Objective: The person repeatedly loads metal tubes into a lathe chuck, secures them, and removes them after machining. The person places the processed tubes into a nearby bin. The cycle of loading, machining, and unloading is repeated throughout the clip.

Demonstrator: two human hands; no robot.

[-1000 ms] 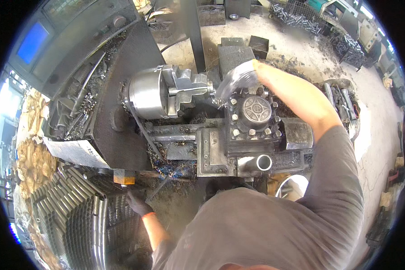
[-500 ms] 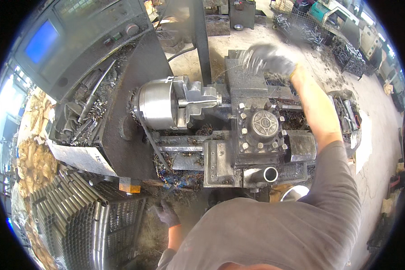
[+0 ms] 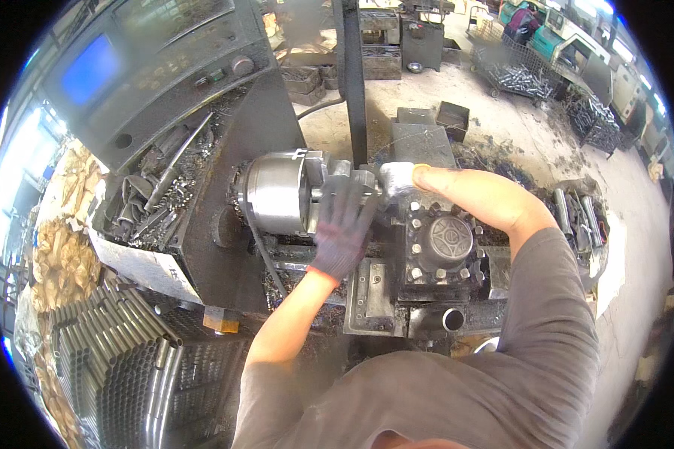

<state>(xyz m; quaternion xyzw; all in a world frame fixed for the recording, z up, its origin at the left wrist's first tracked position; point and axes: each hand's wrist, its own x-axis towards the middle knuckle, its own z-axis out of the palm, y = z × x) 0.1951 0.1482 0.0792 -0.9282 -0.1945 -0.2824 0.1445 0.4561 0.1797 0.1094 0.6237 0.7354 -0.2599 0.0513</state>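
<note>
My left hand (image 3: 342, 233), in a dark grey glove with a red cuff, reaches up over the jaws of the lathe chuck (image 3: 277, 193). Its fingers look stretched out and apart, slightly smeared by motion. The chuck is a bright steel cylinder, and its stepped jaws (image 3: 318, 168) are partly covered by that hand. Just right of the jaws is my right hand (image 3: 398, 179), in a pale glove with a yellow cuff. Its fingers point toward the jaw ends, but their grip is hidden. Directly below it stands the square tool post (image 3: 448, 238) with a round cap and several bolts.
A rack of stacked steel tubes (image 3: 116, 352) stands at the lower left. Metal chips and a rod (image 3: 178, 161) lie in the tray under the control panel (image 3: 153, 67). A short tube (image 3: 452, 319) sits below the tool post. Wire bins of parts (image 3: 520, 78) stand far right.
My left hand has risen from beside the tube rack to the chuck jaws. My right hand has come down and left from above the machine's far side to the jaw ends.
</note>
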